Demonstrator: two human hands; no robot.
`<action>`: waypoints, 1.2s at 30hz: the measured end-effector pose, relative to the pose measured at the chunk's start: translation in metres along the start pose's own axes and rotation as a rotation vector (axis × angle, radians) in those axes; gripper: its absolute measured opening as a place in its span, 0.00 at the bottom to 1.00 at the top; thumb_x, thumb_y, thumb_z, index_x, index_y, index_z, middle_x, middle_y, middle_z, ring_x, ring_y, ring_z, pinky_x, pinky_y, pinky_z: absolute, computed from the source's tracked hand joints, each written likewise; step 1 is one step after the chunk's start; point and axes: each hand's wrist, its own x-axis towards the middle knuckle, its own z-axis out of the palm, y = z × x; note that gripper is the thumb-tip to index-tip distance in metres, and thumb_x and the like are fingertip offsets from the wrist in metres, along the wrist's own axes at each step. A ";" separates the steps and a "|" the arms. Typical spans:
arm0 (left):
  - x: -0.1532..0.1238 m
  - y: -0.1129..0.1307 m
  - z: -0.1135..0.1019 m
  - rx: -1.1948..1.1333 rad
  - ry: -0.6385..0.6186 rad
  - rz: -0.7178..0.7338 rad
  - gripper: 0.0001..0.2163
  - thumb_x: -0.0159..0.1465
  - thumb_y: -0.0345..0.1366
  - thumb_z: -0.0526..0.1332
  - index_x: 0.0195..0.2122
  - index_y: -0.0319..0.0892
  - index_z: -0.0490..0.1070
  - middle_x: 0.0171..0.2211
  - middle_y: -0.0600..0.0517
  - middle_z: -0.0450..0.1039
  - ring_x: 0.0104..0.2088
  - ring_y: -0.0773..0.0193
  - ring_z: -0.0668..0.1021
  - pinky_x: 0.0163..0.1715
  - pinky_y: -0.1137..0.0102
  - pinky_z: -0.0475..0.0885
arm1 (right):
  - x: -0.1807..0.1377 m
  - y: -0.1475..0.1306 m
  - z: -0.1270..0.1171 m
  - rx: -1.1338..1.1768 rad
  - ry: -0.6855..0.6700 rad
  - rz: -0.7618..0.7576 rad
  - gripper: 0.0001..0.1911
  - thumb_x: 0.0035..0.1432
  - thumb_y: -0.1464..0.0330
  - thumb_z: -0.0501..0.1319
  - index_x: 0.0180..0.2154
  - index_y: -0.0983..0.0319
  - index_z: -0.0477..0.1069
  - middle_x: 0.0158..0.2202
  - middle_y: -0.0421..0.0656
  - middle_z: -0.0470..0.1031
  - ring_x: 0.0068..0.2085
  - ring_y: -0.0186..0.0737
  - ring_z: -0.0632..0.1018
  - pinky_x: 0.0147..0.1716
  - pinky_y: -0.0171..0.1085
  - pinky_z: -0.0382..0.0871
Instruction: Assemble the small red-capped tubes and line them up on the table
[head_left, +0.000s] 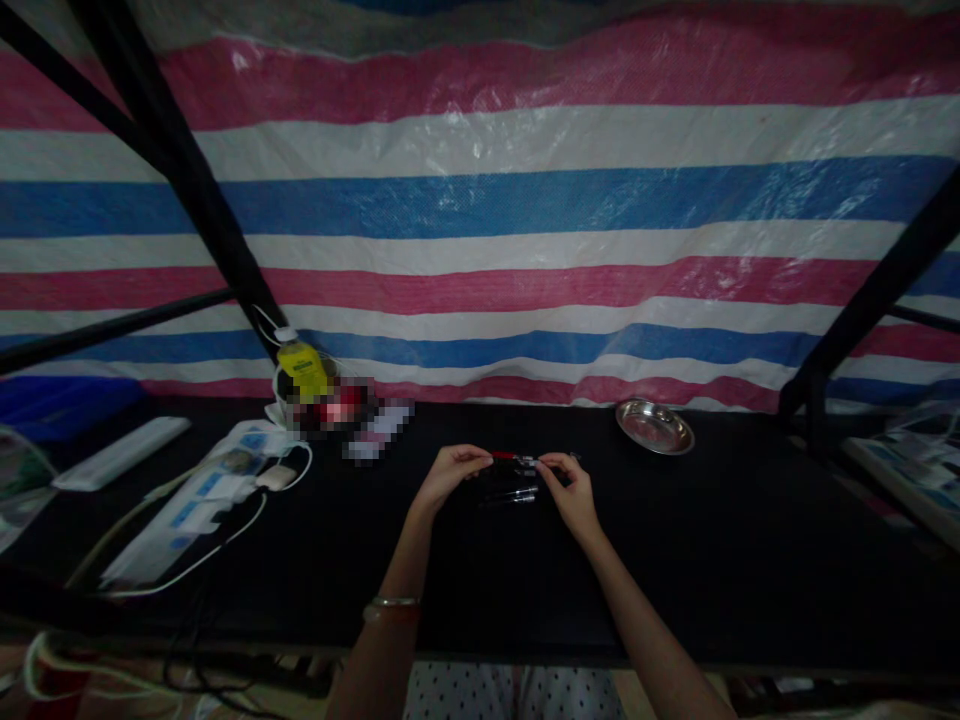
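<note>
Between my two hands a slim pen-like stick [508, 457] lies crosswise, red on its left part and shiny or clear toward the right. The fingertips of my left hand [455, 470] pinch its red end. My right hand [568, 487] has thumb and fingers closed at the other end. Just below, on the black tabletop [517, 580], lie several similar slim dark sticks [519, 496] with clear or silvery right ends. They are too small and dark for me to tell their exact kind.
A round metal dish [655, 427] stands at the back right. To the left are a yellow bottle [304, 365], blurred items, a white power strip [191, 500] with cables, and a long white box [124, 455]. Black frame posts [825, 360] and a striped sheet [525, 200] bound the table.
</note>
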 end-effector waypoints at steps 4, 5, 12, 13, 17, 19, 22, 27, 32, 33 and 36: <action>0.003 -0.004 -0.006 0.048 0.009 0.009 0.13 0.45 0.42 0.68 0.29 0.38 0.77 0.23 0.53 0.74 0.23 0.69 0.70 0.25 0.74 0.63 | -0.001 0.004 0.001 -0.016 -0.036 -0.033 0.12 0.54 0.60 0.61 0.34 0.61 0.75 0.33 0.44 0.76 0.37 0.40 0.75 0.40 0.41 0.69; 0.003 -0.005 -0.007 0.066 -0.005 0.010 0.13 0.45 0.41 0.68 0.29 0.38 0.77 0.24 0.52 0.75 0.24 0.69 0.71 0.26 0.74 0.63 | -0.002 0.005 0.001 -0.033 -0.046 -0.041 0.12 0.54 0.60 0.61 0.35 0.61 0.75 0.33 0.44 0.76 0.38 0.41 0.75 0.41 0.41 0.69; 0.006 -0.014 -0.015 0.152 -0.082 -0.026 0.13 0.45 0.41 0.68 0.29 0.38 0.76 0.25 0.50 0.76 0.26 0.66 0.74 0.26 0.73 0.64 | -0.003 0.012 0.000 -0.182 -0.092 -0.084 0.09 0.55 0.61 0.61 0.34 0.57 0.77 0.32 0.44 0.76 0.38 0.42 0.73 0.40 0.43 0.67; 0.006 -0.014 -0.016 0.162 -0.091 -0.029 0.13 0.45 0.41 0.68 0.29 0.38 0.76 0.25 0.50 0.76 0.26 0.65 0.74 0.26 0.73 0.64 | -0.003 0.012 -0.001 -0.202 -0.100 -0.094 0.08 0.55 0.61 0.61 0.34 0.57 0.77 0.32 0.43 0.76 0.38 0.42 0.73 0.40 0.43 0.67; 0.004 -0.012 -0.017 0.193 -0.128 -0.038 0.12 0.45 0.39 0.68 0.29 0.38 0.76 0.25 0.51 0.76 0.26 0.65 0.75 0.27 0.73 0.64 | -0.002 0.016 -0.002 -0.281 -0.126 -0.115 0.08 0.54 0.60 0.62 0.34 0.55 0.77 0.30 0.42 0.74 0.37 0.42 0.72 0.39 0.43 0.66; 0.004 -0.011 -0.017 0.193 -0.141 -0.045 0.12 0.45 0.38 0.68 0.29 0.38 0.76 0.25 0.51 0.76 0.26 0.65 0.75 0.28 0.72 0.65 | -0.001 0.018 -0.003 -0.306 -0.131 -0.119 0.09 0.54 0.59 0.62 0.34 0.54 0.78 0.29 0.42 0.73 0.36 0.42 0.71 0.39 0.43 0.66; 0.004 -0.011 -0.018 0.204 -0.152 -0.038 0.11 0.44 0.37 0.68 0.28 0.38 0.76 0.25 0.51 0.77 0.28 0.64 0.76 0.30 0.71 0.66 | -0.001 0.021 -0.005 -0.324 -0.146 -0.116 0.09 0.53 0.58 0.62 0.33 0.54 0.78 0.28 0.42 0.72 0.35 0.41 0.71 0.39 0.43 0.66; 0.002 -0.008 -0.015 0.289 -0.135 -0.006 0.12 0.44 0.39 0.68 0.28 0.37 0.76 0.23 0.52 0.74 0.25 0.67 0.73 0.26 0.73 0.63 | -0.002 0.023 -0.006 -0.336 -0.146 -0.111 0.08 0.52 0.60 0.63 0.32 0.54 0.78 0.28 0.42 0.71 0.34 0.41 0.70 0.37 0.42 0.66; 0.001 -0.007 -0.013 0.363 -0.125 0.028 0.15 0.44 0.43 0.68 0.29 0.37 0.76 0.20 0.55 0.70 0.22 0.70 0.68 0.22 0.75 0.58 | -0.003 0.019 -0.004 -0.335 -0.142 -0.127 0.08 0.51 0.60 0.64 0.31 0.55 0.78 0.27 0.42 0.71 0.34 0.41 0.70 0.36 0.41 0.65; 0.001 -0.007 -0.013 0.369 -0.124 0.031 0.15 0.44 0.44 0.68 0.29 0.37 0.76 0.20 0.55 0.69 0.21 0.70 0.67 0.22 0.75 0.57 | -0.003 0.018 -0.004 -0.335 -0.138 -0.129 0.08 0.51 0.60 0.63 0.32 0.55 0.78 0.27 0.42 0.71 0.34 0.41 0.70 0.36 0.41 0.65; 0.001 -0.008 -0.013 0.371 -0.107 0.042 0.16 0.44 0.44 0.68 0.28 0.38 0.75 0.19 0.56 0.67 0.21 0.71 0.66 0.22 0.75 0.57 | 0.000 0.016 -0.011 -0.339 -0.079 -0.140 0.09 0.52 0.61 0.62 0.34 0.56 0.78 0.28 0.42 0.70 0.34 0.40 0.70 0.37 0.41 0.65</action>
